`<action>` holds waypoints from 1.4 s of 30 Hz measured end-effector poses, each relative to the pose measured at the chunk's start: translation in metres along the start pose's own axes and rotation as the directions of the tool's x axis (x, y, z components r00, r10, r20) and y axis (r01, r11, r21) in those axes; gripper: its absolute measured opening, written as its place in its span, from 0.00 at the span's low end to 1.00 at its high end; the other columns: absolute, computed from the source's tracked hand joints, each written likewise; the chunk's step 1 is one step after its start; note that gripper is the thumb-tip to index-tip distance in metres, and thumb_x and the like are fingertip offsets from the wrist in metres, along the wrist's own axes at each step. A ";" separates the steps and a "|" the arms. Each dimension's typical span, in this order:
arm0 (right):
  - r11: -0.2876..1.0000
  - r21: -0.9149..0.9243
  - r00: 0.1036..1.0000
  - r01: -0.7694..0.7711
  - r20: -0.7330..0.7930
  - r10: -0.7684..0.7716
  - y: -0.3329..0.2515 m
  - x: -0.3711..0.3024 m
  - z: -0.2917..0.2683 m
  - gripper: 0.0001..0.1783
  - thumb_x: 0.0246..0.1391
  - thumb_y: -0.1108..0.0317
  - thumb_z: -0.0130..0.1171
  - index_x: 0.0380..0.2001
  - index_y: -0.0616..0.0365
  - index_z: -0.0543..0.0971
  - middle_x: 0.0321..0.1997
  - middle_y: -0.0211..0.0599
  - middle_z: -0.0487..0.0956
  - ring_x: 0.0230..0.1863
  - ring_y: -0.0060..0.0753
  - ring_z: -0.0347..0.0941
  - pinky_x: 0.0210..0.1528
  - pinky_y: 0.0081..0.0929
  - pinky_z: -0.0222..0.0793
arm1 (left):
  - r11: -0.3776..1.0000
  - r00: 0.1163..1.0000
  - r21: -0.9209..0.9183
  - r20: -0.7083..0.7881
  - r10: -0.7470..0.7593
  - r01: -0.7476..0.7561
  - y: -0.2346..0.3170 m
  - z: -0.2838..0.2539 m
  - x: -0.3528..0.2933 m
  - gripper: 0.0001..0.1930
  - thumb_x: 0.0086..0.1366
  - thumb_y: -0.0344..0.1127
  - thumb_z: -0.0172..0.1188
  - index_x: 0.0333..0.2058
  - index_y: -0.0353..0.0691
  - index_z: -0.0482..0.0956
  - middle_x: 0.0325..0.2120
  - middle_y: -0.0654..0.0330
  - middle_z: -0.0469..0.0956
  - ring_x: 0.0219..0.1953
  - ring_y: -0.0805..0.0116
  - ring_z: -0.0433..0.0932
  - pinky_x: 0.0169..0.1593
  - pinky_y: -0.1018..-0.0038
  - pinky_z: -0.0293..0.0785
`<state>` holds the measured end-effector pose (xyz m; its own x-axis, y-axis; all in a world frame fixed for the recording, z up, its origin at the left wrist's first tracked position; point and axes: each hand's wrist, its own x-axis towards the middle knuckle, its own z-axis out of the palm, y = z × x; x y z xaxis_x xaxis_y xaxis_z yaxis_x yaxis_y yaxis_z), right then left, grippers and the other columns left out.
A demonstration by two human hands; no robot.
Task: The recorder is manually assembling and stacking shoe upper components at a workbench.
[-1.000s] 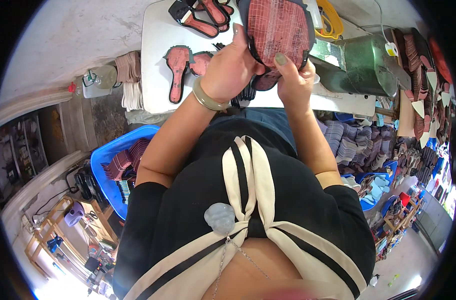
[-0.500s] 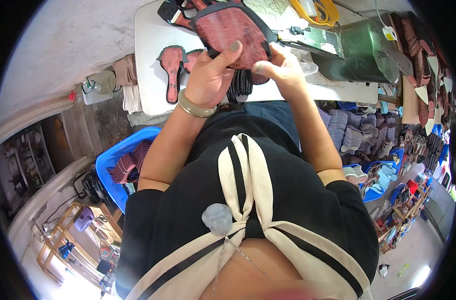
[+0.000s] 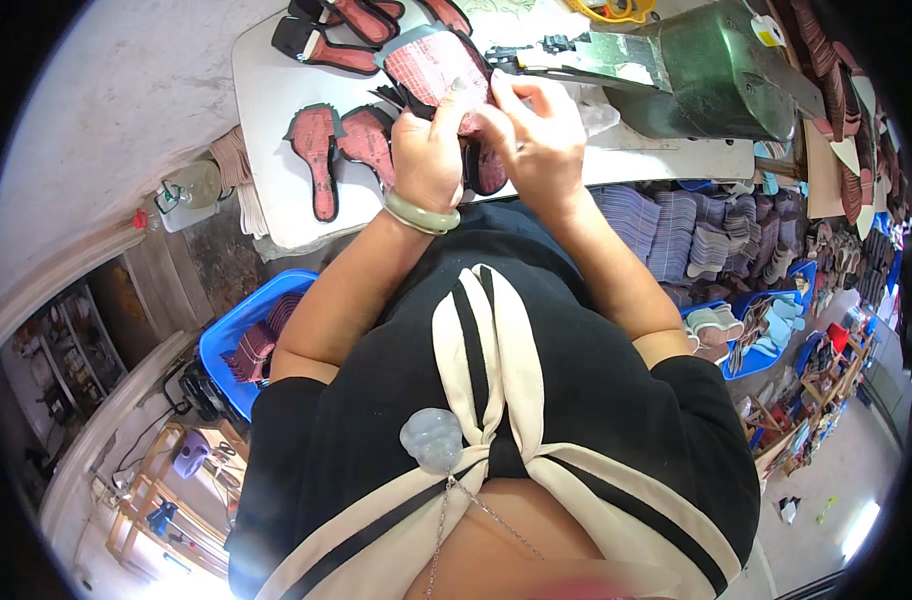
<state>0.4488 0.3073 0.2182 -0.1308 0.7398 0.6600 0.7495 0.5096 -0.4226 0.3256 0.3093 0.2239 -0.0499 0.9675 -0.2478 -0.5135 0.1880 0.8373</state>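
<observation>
My left hand (image 3: 431,160) and right hand (image 3: 548,145) are pinching a flat, black-rimmed red piece (image 3: 426,62) inside the white worktop's (image 3: 258,120) near edge, seemingly adjusting it, next needing steady thumbs.

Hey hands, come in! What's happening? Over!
Left hand holding red, black-edged shoe piece; right hand at its edge. More shoe pieces lie left. Green machine near right hand.

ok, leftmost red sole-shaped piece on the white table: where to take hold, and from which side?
Probably pinch the leftmost piece by its narrow end, coming from the near side. It lies flat, that slim strip pointing nearward, while its broad end faces away with another red piece close on its right.
</observation>
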 end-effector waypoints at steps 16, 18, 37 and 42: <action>-0.088 0.354 0.299 -0.931 0.880 0.369 0.089 -0.025 0.010 0.13 0.53 0.63 0.57 0.32 0.65 0.76 0.25 0.36 0.76 0.20 0.25 0.70 0.22 0.20 0.65 | 0.574 0.480 0.789 0.600 -0.640 -0.220 0.014 0.006 0.159 0.24 0.52 0.41 0.66 0.43 0.36 0.68 0.27 0.61 0.73 0.16 0.80 0.67 0.16 0.83 0.64; -0.043 0.334 0.270 -0.941 0.823 0.500 0.085 -0.031 0.016 0.16 0.55 0.60 0.55 0.30 0.65 0.76 0.19 0.36 0.75 0.18 0.23 0.69 0.19 0.17 0.62 | 0.471 0.411 0.802 0.594 -0.691 -0.367 0.005 0.016 0.180 0.27 0.52 0.43 0.65 0.46 0.38 0.66 0.22 0.62 0.73 0.14 0.78 0.66 0.16 0.81 0.64; -0.156 0.576 0.279 -0.803 0.593 0.755 0.083 -0.006 0.036 0.11 0.52 0.64 0.60 0.23 0.60 0.77 0.14 0.28 0.72 0.12 0.16 0.62 0.15 0.14 0.55 | 0.407 0.473 0.825 0.561 -0.679 -0.392 -0.002 0.021 0.209 0.24 0.55 0.43 0.62 0.51 0.46 0.70 0.21 0.67 0.71 0.17 0.80 0.66 0.18 0.83 0.65; -0.089 0.516 0.293 -0.852 0.611 0.735 0.101 -0.012 0.029 0.11 0.51 0.64 0.60 0.25 0.61 0.78 0.15 0.28 0.73 0.13 0.15 0.62 0.16 0.13 0.55 | 0.542 0.593 0.808 0.559 -0.580 -0.232 -0.009 0.011 0.184 0.20 0.58 0.42 0.60 0.48 0.44 0.70 0.19 0.68 0.69 0.15 0.82 0.64 0.17 0.83 0.64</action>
<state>0.5073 0.3619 0.1498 0.1164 0.8602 -0.4966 -0.2903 -0.4487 -0.8452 0.3309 0.4877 0.1761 0.7471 0.5589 -0.3599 0.4255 0.0139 0.9049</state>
